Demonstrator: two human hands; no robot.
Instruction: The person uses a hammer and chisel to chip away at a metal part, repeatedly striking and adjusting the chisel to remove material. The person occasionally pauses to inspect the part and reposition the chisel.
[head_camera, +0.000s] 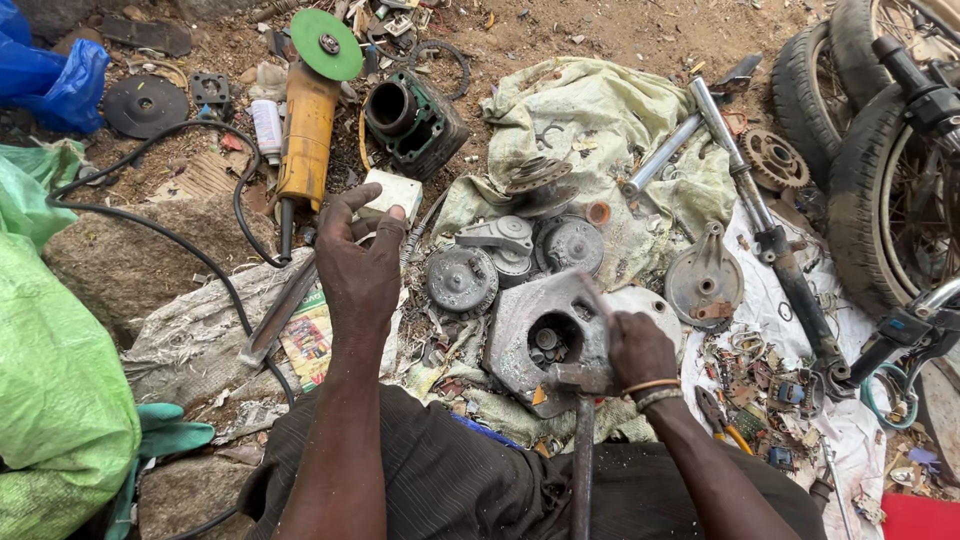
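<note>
Your left hand (360, 265): fingers spread, tips resting on a small off-white plastic box (392, 192); nothing pinched.

Your right hand (640, 348): fingers closed around the head of a rusty steel hammer-like tool (582, 430), its shaft running down towards your lap.

Landmark: the dull grey cast-aluminium engine cover (530, 335), lying on the ground just left of your right hand, the tool's head against its lower edge. Rounded triangular shape, pitted and grimy, with a round bore showing a small gear or bearing inside.

Progress, as a judgement: the cover is off its engine and the inner part sits in the bore, so the work on it looks under way, not finished.

Beyond the cover:
- Above it: two round ribbed grey metal hubs (462, 278), matte and dusty.
- Further above: a crumpled pale green cloth (600, 120), stained.
- Upper left: a dark cast engine cylinder (412, 118), hollow.
- Left of that: a yellow-bodied angle grinder with green disc (310, 120), black cable trailing.
- Right: chromed fork tubes (735, 160), smooth, and a rusted toothed sprocket (772, 158).
- Far right: worn black rubber tyres (870, 190).
</note>
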